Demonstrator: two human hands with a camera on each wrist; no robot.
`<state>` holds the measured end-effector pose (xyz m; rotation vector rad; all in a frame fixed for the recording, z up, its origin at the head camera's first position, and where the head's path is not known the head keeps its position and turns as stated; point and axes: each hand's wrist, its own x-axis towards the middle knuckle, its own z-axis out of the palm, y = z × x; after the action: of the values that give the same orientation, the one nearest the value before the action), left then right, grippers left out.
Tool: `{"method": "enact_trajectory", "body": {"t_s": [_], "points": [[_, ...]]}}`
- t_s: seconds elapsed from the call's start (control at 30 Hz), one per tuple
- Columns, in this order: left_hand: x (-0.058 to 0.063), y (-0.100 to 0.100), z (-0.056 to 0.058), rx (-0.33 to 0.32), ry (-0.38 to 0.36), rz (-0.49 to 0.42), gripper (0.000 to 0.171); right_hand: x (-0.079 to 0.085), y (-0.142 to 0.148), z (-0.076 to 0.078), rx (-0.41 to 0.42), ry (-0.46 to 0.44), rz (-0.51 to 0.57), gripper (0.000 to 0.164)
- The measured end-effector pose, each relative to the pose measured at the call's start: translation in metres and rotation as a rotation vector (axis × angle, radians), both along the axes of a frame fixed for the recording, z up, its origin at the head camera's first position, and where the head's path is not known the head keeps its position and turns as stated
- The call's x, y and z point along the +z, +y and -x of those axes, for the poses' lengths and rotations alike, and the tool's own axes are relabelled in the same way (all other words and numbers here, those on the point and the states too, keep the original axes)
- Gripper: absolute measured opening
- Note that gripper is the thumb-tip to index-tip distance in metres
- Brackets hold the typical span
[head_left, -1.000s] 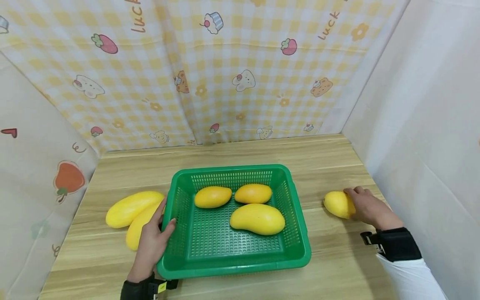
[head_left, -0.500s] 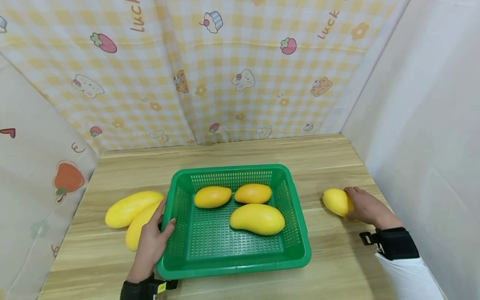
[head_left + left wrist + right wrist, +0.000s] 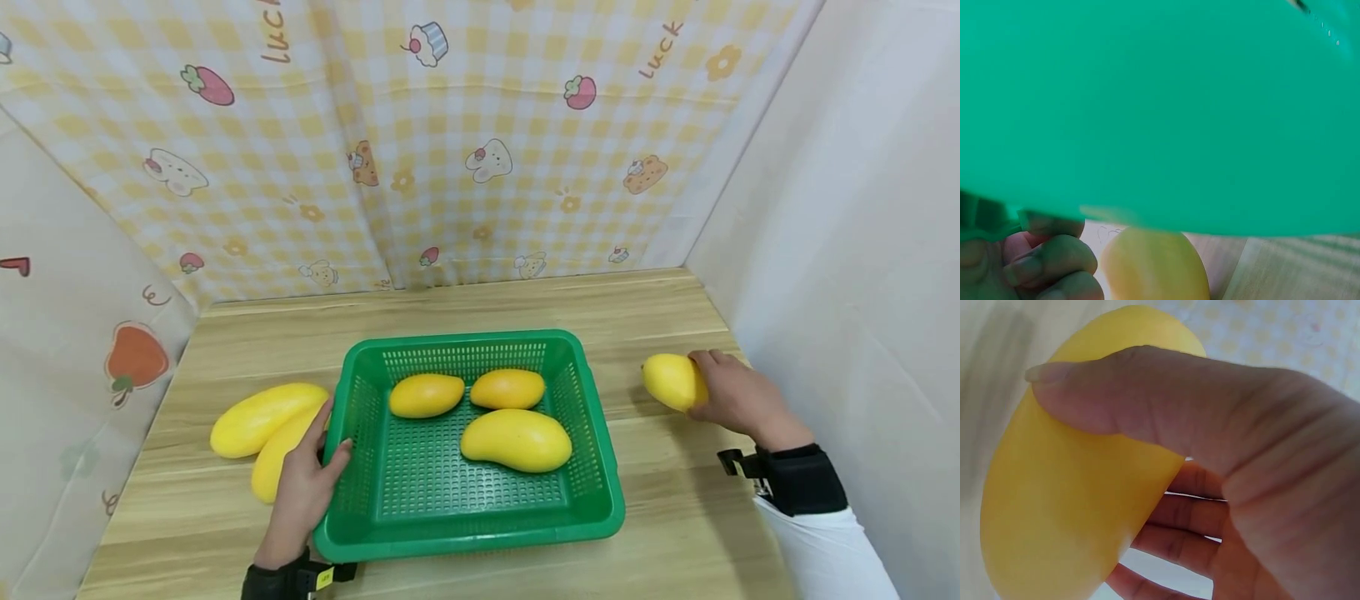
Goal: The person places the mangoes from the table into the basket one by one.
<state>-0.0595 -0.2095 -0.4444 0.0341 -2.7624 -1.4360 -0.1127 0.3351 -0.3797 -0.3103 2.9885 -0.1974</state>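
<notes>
In the head view my right hand [image 3: 742,400] grips a yellow mango [image 3: 675,382] to the right of the basket. The right wrist view has the thumb laid across this mango [image 3: 1079,487], fingers on its far side. My left hand [image 3: 306,483] holds the left rim of a green plastic basket [image 3: 468,546], thumb inside and fingers outside. Its curled fingers [image 3: 1063,256] show under the rim in the left wrist view. Inside the basket lie two orange-yellow mangoes, one at back left [image 3: 426,395] and one at back right [image 3: 507,389], and a larger yellow mango [image 3: 516,440] in front.
Two long yellow mangoes, an outer one [image 3: 262,417] and an inner one [image 3: 277,458], lie on the wooden table [image 3: 165,517] left of the basket, close to my left hand. A checked curtain [image 3: 450,108] hangs behind, and a white sheet [image 3: 862,250] borders the right side.
My right hand has raised the gripped mango off the table and shifted it slightly away from me. The left hand and the basket keep their places.
</notes>
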Motion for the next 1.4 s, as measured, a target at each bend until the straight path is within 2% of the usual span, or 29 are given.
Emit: {"method": "enact_trajectory", "body": {"t_s": [0.27,0.6,0.83,1.1,1.23,1.4], "points": [[-0.001,0.000,0.000,-0.002,-0.013,-0.018,0.063,0.024,-0.024,0.008,0.069,0.086,-0.047,0.077],[-0.001,-0.001,-0.002,0.005,0.009,-0.016,0.063,0.050,-0.049,0.005,0.113,0.150,-0.060,0.075],[0.002,0.000,-0.002,-0.005,0.013,-0.024,0.061,0.071,-0.082,0.003,0.211,0.183,-0.052,0.077],[0.002,0.000,-0.002,-0.018,-0.048,-0.061,0.061,0.070,-0.112,0.010,0.323,0.215,-0.064,0.077],[0.001,-0.001,-0.002,-0.021,-0.044,-0.060,0.061,0.069,-0.127,0.013,0.390,0.249,-0.056,0.076],[-0.002,-0.002,-0.003,-0.036,0.004,-0.030,0.060,0.069,-0.146,0.015,0.479,0.258,-0.054,0.075]]}}
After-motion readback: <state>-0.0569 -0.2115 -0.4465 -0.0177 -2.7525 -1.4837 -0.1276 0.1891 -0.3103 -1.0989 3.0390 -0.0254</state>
